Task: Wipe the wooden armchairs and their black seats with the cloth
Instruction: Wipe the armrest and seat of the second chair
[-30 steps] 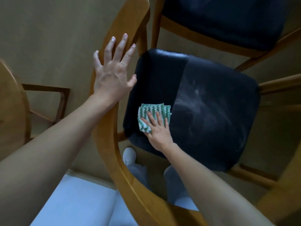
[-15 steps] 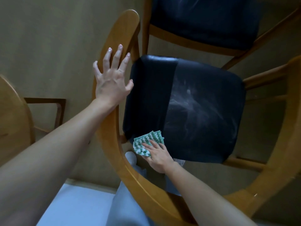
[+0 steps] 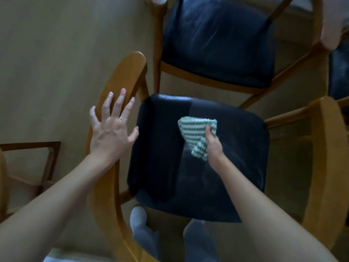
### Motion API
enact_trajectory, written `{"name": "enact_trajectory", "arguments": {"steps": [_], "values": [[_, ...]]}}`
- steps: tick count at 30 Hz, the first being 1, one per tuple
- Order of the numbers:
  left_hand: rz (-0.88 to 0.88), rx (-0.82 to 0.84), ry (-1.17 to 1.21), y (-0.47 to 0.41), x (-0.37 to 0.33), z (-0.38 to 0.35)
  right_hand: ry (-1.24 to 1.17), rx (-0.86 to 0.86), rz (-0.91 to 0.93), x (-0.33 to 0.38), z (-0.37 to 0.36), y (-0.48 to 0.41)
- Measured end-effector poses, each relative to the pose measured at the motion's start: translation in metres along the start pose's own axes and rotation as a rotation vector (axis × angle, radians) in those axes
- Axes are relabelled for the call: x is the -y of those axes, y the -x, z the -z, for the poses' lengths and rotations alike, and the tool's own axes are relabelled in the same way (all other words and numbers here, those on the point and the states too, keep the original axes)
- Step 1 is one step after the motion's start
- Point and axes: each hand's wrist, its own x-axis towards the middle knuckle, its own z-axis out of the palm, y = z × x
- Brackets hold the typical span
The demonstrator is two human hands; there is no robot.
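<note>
The near armchair [image 3: 102, 197] fills the middle of the view, its curved wooden frame sweeping round a black seat [image 3: 160, 148]. The left hand [image 3: 111, 131] lies flat on the left armrest [image 3: 126, 72], fingers straight and fanned apart and the thumb reaching toward the edge of the seat; it grasps nothing. The right hand [image 3: 214, 146] is clamped on the cloth [image 3: 194, 133], a folded green-and-white striped one, with the thumb pressed on top and the other fingers tucked beneath it. The cloth sits over the middle of the seat, toward its far half (whether it touches the upholstery or hangs just above it cannot be told from this angle). The two hands are well apart, one on wood and one over the cushion. The left part of the seat looks darker and glossier, while the right part carries a pale, dull haze with faint streaks. The right armrest [image 3: 329, 148] runs down the right edge of the view. Beyond the near chair stands a second armchair [image 3: 207, 80] with its own black seat [image 3: 217, 40], which is also streaked. Part of another wooden frame [image 3: 51, 154] shows at the left edge. Below the seat are the person's grey-clad legs [image 3: 198, 242] and one white foot [image 3: 138, 215] on the tan floor [image 3: 56, 53].
</note>
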Motion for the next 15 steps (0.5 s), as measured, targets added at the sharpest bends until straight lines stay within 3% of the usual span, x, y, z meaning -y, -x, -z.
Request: {"name": "enact_trajectory", "arguments": {"steps": [4, 7, 9, 12, 15], "values": [[-0.004, -0.037, -0.012, -0.001, 0.002, -0.005, 0.079, -0.092, 0.315, 0.072, 0.007, -0.059], [0.006, -0.041, -0.023, -0.003, 0.003, -0.005, 0.372, -0.118, 0.43, 0.086, 0.011, -0.111], [0.014, -0.043, -0.017, -0.005, 0.002, -0.005, 0.695, -0.134, 0.393, 0.079, 0.011, -0.142], [0.02, -0.046, 0.002, -0.006, 0.001, -0.005, 1.147, -0.002, 0.214, 0.061, 0.002, -0.165], [0.023, -0.051, 0.016, -0.005, 0.0, -0.005, 1.34, 0.047, 0.188, 0.044, -0.011, -0.168]]}}
